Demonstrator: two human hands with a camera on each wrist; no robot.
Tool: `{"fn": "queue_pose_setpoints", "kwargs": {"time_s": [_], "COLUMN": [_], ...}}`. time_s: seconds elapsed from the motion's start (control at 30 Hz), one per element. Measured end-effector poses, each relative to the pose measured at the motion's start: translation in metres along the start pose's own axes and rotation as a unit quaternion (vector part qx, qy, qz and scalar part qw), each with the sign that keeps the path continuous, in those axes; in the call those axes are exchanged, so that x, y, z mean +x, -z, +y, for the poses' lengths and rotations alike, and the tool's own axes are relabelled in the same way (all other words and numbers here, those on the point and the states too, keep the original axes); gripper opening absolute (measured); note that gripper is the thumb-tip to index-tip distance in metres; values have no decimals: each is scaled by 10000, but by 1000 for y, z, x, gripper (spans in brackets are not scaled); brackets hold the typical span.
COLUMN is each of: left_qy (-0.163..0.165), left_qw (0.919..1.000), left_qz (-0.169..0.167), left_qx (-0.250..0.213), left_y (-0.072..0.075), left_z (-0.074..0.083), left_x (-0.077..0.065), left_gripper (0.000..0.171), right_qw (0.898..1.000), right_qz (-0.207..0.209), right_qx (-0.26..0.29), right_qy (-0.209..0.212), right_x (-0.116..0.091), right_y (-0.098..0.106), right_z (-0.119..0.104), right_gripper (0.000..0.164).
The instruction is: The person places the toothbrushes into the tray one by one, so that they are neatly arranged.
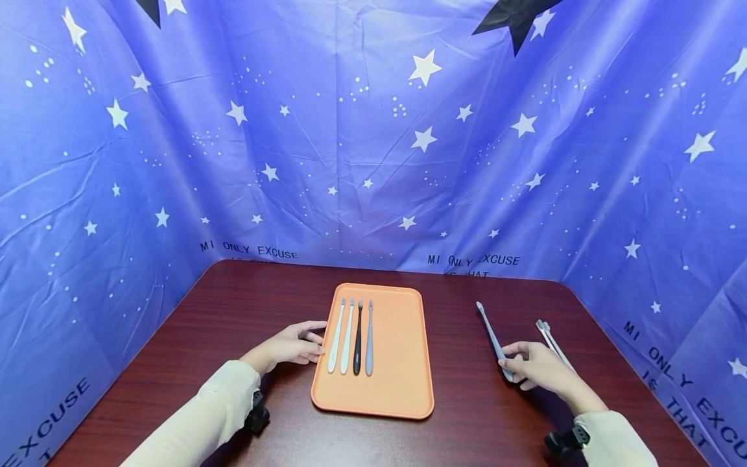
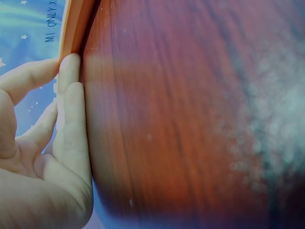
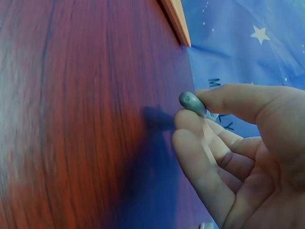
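Note:
An orange tray (image 1: pixel 397 350) lies on the table with several toothbrushes side by side on its left half: two white, a black toothbrush (image 1: pixel 358 344) and a blue-grey one (image 1: pixel 369 344). At the tray's left edge, my left hand (image 1: pixel 294 344) pinches the rim between thumb and fingers, as the left wrist view shows at the tray's edge (image 2: pixel 74 33). To the right of the tray, my right hand (image 1: pixel 537 370) pinches a grey-blue toothbrush (image 1: pixel 493 334) near its handle end, bristle head pointing away. The rounded handle end (image 3: pixel 190 101) shows between thumb and fingertips in the right wrist view.
More toothbrushes (image 1: pixel 548 336), light-handled, lie just beyond my right hand, which partly hides them. The dark red wood table (image 1: pixel 461 402) ends at a blue star-patterned curtain (image 1: pixel 350 162) at the back and both sides.

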State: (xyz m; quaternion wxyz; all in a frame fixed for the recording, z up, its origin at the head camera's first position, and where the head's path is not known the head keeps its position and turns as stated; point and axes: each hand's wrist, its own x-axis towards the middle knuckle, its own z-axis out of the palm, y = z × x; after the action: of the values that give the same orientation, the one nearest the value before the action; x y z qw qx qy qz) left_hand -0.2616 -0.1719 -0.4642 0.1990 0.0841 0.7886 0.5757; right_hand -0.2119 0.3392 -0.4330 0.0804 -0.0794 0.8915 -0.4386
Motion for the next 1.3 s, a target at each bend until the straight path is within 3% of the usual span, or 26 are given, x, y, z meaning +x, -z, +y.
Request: {"fn": "queue_pose_setpoints", "kwargs": {"time_s": [0.23, 0.67, 1.0, 1.3], "left_qy": [-31, -31, 32, 27], "left_qw": [10000, 10000, 10000, 10000], "left_qz": [-49, -16, 47, 44], "left_qx": [-8, -44, 9, 11], "left_y": [0, -2, -1, -1], "left_z": [0, 3, 0, 0], "left_x": [0, -1, 0, 1], "left_gripper": [72, 72, 71, 71], "right_qw": [9997, 9962, 9831, 9797], "right_qz": [-68, -355, -669, -814], "right_qx": [212, 754, 1703, 1829], "right_qy": [-64, 263, -31, 17], "right_x": [9, 28, 39, 48], "right_y": [-12, -37, -60, -84], "right_z": [-7, -25, -48, -64], "right_gripper": [42, 42, 50, 47]}}
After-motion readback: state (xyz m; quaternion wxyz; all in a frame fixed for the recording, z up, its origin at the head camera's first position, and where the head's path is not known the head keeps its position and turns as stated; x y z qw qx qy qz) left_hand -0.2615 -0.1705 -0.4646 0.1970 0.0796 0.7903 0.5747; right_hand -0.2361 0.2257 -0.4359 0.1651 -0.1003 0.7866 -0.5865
